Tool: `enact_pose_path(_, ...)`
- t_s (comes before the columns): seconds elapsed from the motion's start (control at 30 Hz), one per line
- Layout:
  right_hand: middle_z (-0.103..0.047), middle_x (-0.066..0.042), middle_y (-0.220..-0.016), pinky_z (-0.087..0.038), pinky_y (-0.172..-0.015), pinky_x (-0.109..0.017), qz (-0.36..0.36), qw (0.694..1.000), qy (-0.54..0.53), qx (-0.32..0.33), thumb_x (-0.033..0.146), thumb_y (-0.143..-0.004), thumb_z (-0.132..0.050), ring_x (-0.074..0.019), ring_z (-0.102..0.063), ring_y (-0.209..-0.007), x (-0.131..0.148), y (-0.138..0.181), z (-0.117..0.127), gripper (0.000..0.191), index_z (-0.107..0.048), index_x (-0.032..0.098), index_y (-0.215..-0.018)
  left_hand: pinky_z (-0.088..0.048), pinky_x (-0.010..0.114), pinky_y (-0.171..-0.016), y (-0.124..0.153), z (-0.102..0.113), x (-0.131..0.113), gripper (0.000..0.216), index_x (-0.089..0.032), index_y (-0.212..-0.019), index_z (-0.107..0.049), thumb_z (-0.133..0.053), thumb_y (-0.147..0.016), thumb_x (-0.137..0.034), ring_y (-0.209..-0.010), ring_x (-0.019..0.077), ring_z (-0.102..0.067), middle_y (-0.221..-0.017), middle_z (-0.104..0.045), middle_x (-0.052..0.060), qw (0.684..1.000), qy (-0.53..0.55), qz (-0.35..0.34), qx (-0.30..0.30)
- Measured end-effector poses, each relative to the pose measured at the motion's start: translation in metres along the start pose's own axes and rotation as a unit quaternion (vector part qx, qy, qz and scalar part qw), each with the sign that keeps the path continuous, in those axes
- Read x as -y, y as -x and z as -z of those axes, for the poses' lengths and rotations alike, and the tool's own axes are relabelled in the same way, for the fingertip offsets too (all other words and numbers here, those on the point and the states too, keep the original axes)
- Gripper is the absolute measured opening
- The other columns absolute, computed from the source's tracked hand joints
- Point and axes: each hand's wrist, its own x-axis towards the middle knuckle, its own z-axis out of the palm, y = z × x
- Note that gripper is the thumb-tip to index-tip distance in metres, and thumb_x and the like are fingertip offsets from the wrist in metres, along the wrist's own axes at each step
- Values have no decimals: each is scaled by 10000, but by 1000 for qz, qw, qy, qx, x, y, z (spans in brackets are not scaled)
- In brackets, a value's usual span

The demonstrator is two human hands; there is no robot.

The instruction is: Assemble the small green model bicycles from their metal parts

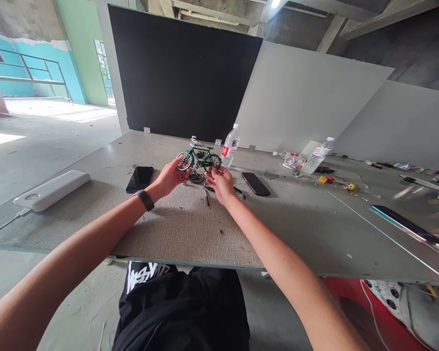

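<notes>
You get bright daylight from the left doorway, glare on the floor, soft shadows, and wide-angle bending with blur at right.

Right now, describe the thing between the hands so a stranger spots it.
On the grey table, before the black board, a small bike stands between the left hand and right hand. Dark phones lie flat either side and a bottle stands behind; the bike alone has a green frame.
</notes>
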Motion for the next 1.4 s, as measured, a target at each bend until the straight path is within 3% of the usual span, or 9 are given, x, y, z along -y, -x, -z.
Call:
enact_pose_path(0.27,-709,15,-979,-554,-723,-261,3,1000,13,0,274,-744,-816,-149,-712,-882,0,-1,0,304,-555,243,-898,-505,285,-656,-2,4,0,397,-213,-944,-634,-641,-913,-609,-716,168,-663,-926,-724,65,1000,-19,-2,-11)
enact_pose_path(0.67,-725,2,-978,-560,-707,-280,8,1000,17,-20,279,-753,-807,-171,-727,-874,-1,-6,2,284,-568,243,-903,-525,279,-659,-3,4,3,267,-156,-908,-650,-603,-981,-409,-649,133,-635,-869,-719,84,996,-37,-22,-76)
enact_pose_path(0.8,-726,4,-984,-553,-688,-268,9,999,17,-32,288,-749,-805,-162,-727,-858,-1,-9,2,287,-564,243,-898,-529,280,-662,-4,6,4,126,-139,-881,-666,-619,-935,-242,-638,125,-630,-868,-725,91,995,-50,-24,-79)
enact_pose_path(1.1,-709,20,-958,-560,-696,-280,12,999,22,-33,283,-740,-810,-157,-728,-833,-1,-10,3,295,-557,249,-888,-539,293,-685,-5,12,3,71,-143,-856,-676,-721,-841,-196,-703,145,-669,-885,-713,86,996,-61,-50,-44)
enact_pose_path(1.3,-701,12,-967,-553,-695,-280,11,999,20,-32,256,-754,-781,-156,-722,-831,-2,-10,3,268,-563,240,-909,-537,281,-716,-7,14,5,204,-153,-894,-712,-761,-862,-349,-760,153,-679,-895,-712,79,993,-65,-73,-62)
enact_pose_path(1.4,-712,11,-978,-556,-705,-290,25,999,41,-21,304,-743,-805,-169,-726,-864,-4,-12,5,317,-556,252,-931,-507,248,-702,-10,18,4,320,-152,-943,-748,-787,-846,-455,-788,136,-656,-936,-720,80,990,-95,-92,-42)
